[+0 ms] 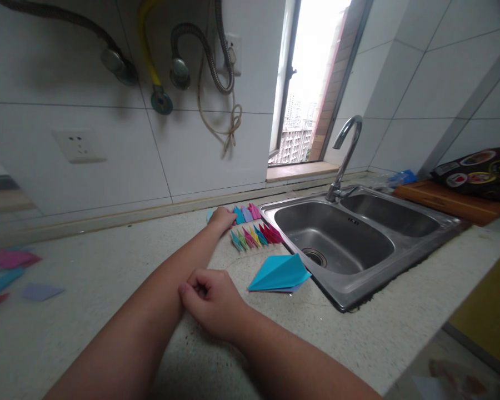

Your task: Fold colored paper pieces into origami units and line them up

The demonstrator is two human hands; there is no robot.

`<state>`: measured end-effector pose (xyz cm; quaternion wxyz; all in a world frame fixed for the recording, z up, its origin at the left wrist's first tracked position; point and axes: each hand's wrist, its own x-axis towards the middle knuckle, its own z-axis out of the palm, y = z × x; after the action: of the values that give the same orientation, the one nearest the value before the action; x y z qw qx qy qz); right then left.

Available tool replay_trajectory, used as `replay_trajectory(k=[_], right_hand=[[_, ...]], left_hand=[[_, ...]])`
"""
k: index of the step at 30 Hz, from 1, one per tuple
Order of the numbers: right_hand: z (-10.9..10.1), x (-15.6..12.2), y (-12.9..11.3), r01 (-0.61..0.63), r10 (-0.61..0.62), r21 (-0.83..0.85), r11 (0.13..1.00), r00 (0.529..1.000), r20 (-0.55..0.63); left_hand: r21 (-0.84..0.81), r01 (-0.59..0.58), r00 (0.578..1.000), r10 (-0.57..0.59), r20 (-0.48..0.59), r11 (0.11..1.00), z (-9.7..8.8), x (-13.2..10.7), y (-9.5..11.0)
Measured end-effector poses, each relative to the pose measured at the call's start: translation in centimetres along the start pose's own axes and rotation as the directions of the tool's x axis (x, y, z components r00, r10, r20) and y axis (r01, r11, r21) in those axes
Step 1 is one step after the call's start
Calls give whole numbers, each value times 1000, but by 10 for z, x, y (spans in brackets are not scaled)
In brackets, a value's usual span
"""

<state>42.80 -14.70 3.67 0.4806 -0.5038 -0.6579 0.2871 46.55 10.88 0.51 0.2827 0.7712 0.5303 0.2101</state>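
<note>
My left hand (221,218) reaches far across the speckled counter (108,289), knuckles up and fingers bent down. It sits on a teal folded paper (209,214) at the left end of a back row of small folded paper pieces (246,213). A second row of coloured folded pieces (256,236) lies just in front. My right hand (210,300) is closed, its curled fingertips pressed against my left forearm, with nothing in it. A larger blue folded paper (280,273) lies on the counter just right of that hand.
A steel double sink (375,261) with a curved tap (346,155) fills the counter's right side. Loose coloured paper sheets (8,272) lie at the far left. A wooden board (450,201) with a dark packet stands beyond the sink. Hoses hang on the tiled wall.
</note>
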Motion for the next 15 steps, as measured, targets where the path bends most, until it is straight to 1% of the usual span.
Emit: replay_trajectory(k=[9,15], right_hand=[[0,0,0,12,-12,-17,1000,1000,3],[-1,1,-1,7,-6,-25,1000,1000,17]], left_hand=[[2,-28,1000,28,-4,1000,2,1,-6],[-36,-1,1000,1,5,999,5,5,-5]])
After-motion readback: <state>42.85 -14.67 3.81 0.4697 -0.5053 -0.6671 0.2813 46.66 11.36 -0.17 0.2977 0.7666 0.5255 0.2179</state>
